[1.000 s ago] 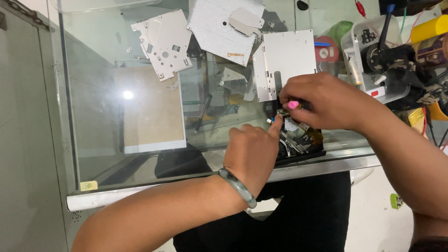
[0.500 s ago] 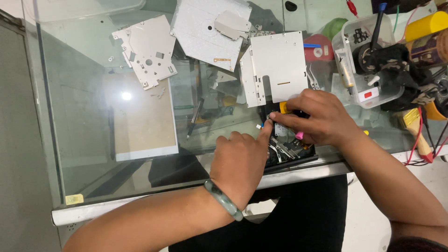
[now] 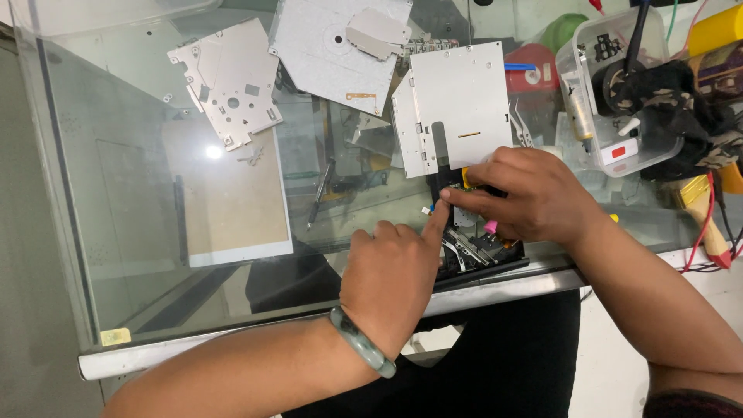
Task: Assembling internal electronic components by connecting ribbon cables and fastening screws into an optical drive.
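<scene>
On the glass worktop (image 3: 139, 255), two grey metal cover plates (image 3: 228, 81) lie far left, well apart from the hands. The left hand (image 3: 391, 275), wearing a green bangle (image 3: 362, 352), is mostly curled with its forefinger stretched out to touch the black opened drive mechanism (image 3: 480, 251) at the near edge. The right hand (image 3: 534, 193) pinches a small yellow-handled tool (image 3: 465, 176) over that mechanism, just below a third metal plate (image 3: 457, 104); a clear plastic tub (image 3: 619, 85) stands far right.

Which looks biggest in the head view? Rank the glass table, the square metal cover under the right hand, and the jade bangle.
1. glass table, by far the largest.
2. square metal cover.
3. jade bangle, smallest, though it is nearest the camera.
</scene>
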